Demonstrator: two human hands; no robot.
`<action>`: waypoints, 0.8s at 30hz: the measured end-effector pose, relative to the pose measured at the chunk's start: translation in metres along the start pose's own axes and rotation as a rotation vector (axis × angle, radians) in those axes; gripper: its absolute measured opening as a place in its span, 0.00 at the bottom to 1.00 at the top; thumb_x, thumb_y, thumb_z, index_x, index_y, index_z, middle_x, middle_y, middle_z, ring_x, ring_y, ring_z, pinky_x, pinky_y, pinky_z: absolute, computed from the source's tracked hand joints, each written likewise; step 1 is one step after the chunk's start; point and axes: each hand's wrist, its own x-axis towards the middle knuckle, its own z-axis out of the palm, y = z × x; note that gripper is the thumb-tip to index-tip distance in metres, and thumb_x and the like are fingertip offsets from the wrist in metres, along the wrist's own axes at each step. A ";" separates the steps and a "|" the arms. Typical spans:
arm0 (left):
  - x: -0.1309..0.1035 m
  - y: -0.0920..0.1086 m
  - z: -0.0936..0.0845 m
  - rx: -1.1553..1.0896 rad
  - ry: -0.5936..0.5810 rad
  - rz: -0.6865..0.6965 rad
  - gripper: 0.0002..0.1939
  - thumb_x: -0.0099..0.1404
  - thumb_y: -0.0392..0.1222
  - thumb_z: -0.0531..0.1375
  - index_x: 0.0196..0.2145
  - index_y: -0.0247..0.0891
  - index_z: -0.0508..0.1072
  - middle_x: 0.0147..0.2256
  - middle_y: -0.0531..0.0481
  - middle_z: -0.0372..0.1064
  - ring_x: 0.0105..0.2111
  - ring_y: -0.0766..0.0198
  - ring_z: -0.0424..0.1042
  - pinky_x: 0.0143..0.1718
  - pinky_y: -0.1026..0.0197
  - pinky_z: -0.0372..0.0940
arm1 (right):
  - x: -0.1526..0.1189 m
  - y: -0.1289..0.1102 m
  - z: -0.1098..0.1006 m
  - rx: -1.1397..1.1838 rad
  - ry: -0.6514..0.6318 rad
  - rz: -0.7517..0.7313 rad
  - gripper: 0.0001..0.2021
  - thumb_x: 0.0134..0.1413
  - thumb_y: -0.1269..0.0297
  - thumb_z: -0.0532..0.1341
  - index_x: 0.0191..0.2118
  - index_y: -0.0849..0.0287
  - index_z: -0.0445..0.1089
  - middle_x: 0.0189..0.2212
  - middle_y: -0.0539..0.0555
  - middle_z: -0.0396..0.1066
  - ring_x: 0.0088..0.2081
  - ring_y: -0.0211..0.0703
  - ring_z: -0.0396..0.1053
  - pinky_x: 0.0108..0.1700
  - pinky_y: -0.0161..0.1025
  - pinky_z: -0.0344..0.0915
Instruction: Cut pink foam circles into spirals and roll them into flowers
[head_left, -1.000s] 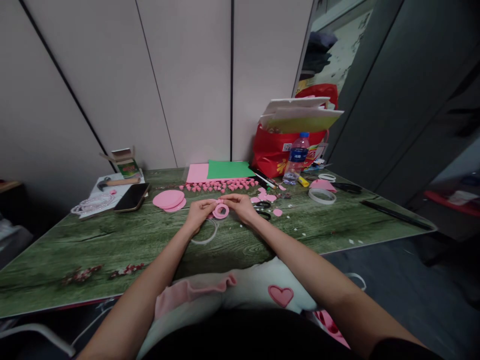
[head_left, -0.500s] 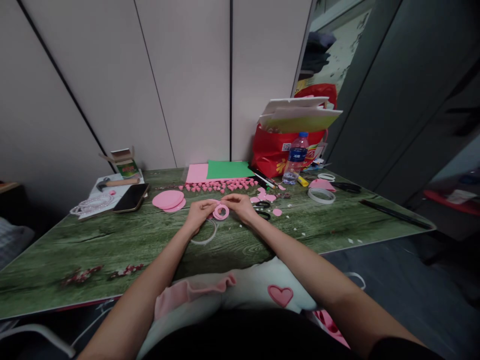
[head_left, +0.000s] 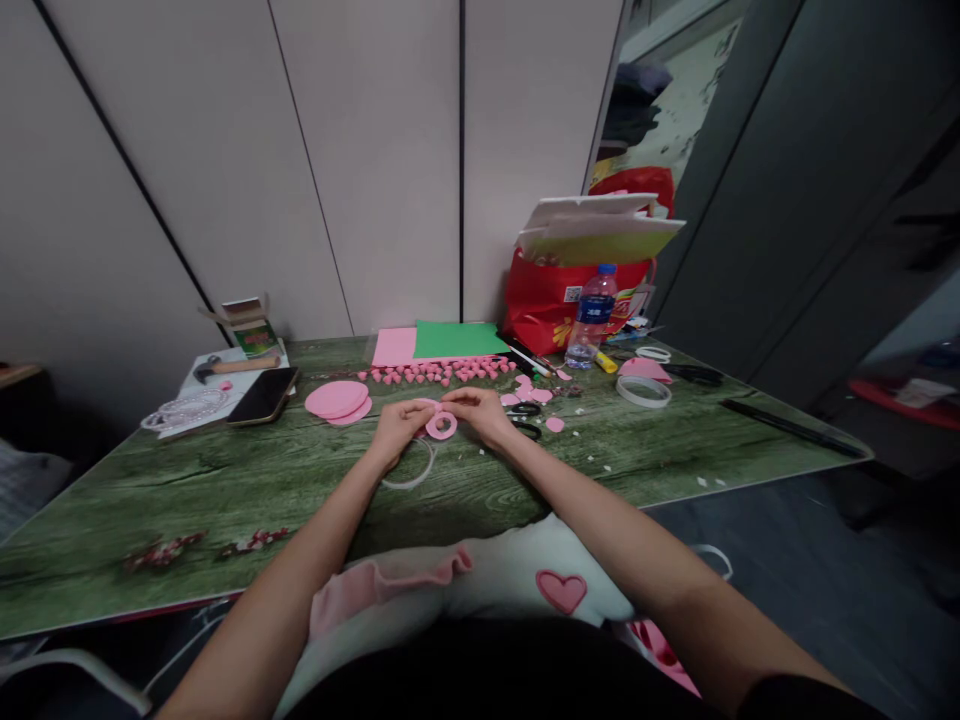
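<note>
Pink paper rings (head_left: 442, 426) are pinched between both hands at the middle of the table. My left hand (head_left: 399, 428) is closed, its thumb and fingertips on their left side. From the right, my right hand (head_left: 481, 411) closes its fingertips on their upper edge. A pale roll-like ring (head_left: 411, 470) lies on the table just below my left hand. Beside my right hand are scissors (head_left: 525, 418) with black handles, partly covered by the hand. How the rings overlap under my fingers is hidden.
Several pink paper discs (head_left: 337, 400) lie left of my hands, near a phone (head_left: 262, 395) and a hammer (head_left: 236, 366). Pink hearts (head_left: 442, 371) line the back. Rightward are pink scraps (head_left: 535, 394), a tape roll (head_left: 643, 391), a water bottle (head_left: 592, 318) and a red bag (head_left: 536, 300).
The pink rings have shifted and tilted very slightly between my fingers. Both hands stay in almost the same place.
</note>
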 end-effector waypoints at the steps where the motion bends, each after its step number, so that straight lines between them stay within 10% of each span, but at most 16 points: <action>1: 0.000 0.000 0.000 -0.004 -0.001 -0.002 0.17 0.41 0.46 0.65 0.28 0.32 0.74 0.23 0.49 0.71 0.20 0.69 0.66 0.23 0.67 0.59 | 0.000 -0.001 0.001 -0.003 0.008 -0.009 0.12 0.25 0.64 0.67 0.24 0.62 0.71 0.21 0.49 0.70 0.22 0.34 0.65 0.30 0.34 0.62; 24: 0.001 -0.001 0.000 0.016 -0.028 0.028 0.21 0.40 0.49 0.64 0.30 0.30 0.74 0.24 0.46 0.72 0.22 0.67 0.67 0.25 0.65 0.60 | 0.001 0.000 0.001 -0.017 0.020 -0.030 0.10 0.26 0.64 0.66 0.22 0.62 0.71 0.20 0.49 0.70 0.22 0.34 0.64 0.30 0.34 0.61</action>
